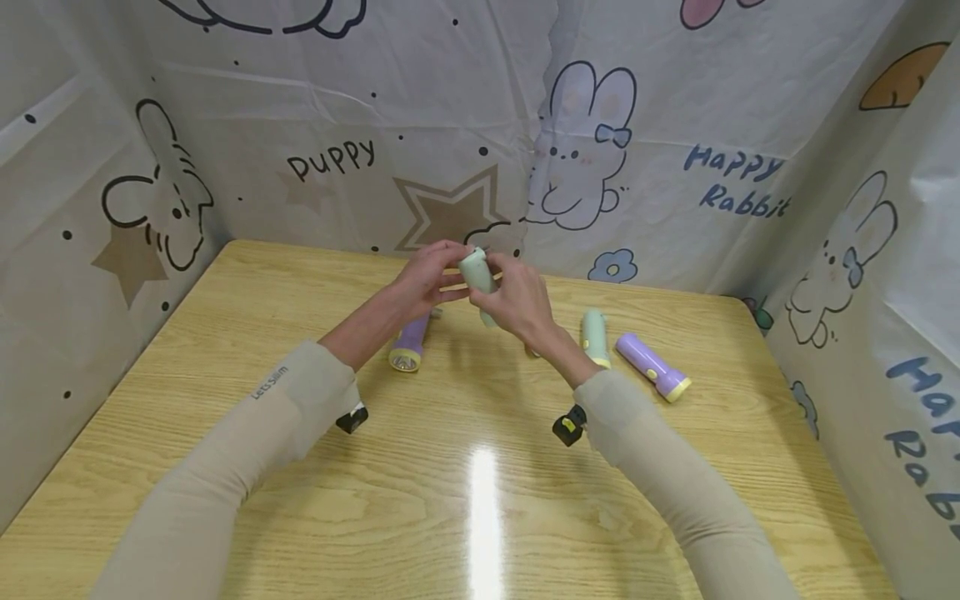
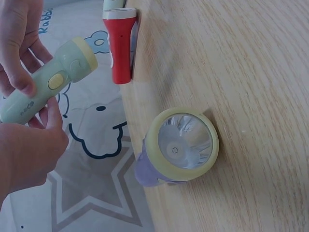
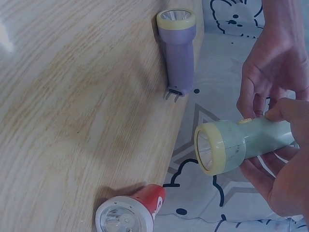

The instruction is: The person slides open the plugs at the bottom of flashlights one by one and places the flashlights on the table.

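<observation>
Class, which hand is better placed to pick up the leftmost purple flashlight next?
Left, probably: the left hand is close to that purple flashlight and its fingers look fairly straight, while the right hand grips a green flashlight and is farther away.

Within the right hand's point(image 1: 519, 298) grip, smooth, satin-looking plastic is shown by the green flashlight point(image 3: 263, 137), in whose yellow plastic rim point(image 3: 219, 147) a clear, shiny lens point(image 3: 204, 149) is set. To the left of the grip, similar smooth plastic is seen on the purple flashlight point(image 3: 180, 63), which is fitted with metal prongs point(image 3: 172, 94). Below the grip, a glossy streak is reflected by the wood-grained tabletop point(image 1: 405, 492). Behind it, matt, creased cloth is shown by the backdrop point(image 1: 450, 100).
</observation>
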`<move>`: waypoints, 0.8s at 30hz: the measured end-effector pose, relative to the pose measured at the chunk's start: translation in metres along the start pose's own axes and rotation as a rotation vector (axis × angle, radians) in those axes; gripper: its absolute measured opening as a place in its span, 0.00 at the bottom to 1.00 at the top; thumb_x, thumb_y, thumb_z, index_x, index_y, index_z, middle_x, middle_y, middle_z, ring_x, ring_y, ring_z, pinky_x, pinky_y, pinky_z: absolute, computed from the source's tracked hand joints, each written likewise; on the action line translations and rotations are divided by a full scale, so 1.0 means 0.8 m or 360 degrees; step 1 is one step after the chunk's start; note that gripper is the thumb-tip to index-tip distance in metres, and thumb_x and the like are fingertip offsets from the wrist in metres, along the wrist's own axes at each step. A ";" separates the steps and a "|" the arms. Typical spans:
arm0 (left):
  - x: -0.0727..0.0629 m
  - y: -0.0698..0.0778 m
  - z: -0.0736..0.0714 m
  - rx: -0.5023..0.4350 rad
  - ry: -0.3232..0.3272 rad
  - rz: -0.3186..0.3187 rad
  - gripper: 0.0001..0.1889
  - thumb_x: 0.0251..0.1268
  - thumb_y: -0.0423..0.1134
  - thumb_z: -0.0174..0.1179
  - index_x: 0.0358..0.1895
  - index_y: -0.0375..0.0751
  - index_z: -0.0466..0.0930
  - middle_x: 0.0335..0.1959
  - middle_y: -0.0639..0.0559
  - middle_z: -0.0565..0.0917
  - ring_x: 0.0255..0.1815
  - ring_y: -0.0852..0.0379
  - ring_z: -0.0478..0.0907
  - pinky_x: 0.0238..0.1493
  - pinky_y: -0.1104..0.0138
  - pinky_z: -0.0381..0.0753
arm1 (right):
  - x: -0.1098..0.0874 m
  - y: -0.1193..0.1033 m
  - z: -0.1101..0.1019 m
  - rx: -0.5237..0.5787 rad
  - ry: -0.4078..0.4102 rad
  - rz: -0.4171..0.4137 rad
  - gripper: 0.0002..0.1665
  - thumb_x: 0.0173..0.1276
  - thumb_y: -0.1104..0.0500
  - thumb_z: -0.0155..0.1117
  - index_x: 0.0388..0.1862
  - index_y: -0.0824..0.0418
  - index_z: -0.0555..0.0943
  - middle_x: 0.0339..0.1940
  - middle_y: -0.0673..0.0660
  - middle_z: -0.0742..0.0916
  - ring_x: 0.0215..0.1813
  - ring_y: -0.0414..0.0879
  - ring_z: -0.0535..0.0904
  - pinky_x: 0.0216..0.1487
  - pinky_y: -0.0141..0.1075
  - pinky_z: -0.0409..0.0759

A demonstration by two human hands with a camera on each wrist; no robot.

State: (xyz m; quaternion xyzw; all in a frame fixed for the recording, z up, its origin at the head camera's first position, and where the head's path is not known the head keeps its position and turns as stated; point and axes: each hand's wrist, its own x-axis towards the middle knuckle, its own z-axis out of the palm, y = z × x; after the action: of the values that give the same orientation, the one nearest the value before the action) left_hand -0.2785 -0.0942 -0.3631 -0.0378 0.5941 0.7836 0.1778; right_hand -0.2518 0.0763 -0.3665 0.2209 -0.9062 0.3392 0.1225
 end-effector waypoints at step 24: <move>-0.001 -0.004 -0.001 -0.0023 -0.0001 -0.0038 0.14 0.75 0.45 0.57 0.53 0.40 0.72 0.58 0.43 0.73 0.62 0.39 0.72 0.58 0.55 0.81 | 0.000 0.003 0.004 0.0020 -0.0029 0.0012 0.24 0.61 0.60 0.71 0.55 0.67 0.80 0.46 0.61 0.87 0.40 0.52 0.86 0.43 0.44 0.84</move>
State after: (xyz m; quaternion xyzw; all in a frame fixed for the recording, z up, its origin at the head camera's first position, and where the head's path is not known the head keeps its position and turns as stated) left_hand -0.2769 -0.0947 -0.3658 -0.0459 0.5879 0.7857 0.1869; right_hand -0.2532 0.0756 -0.3701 0.2214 -0.9059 0.3433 0.1116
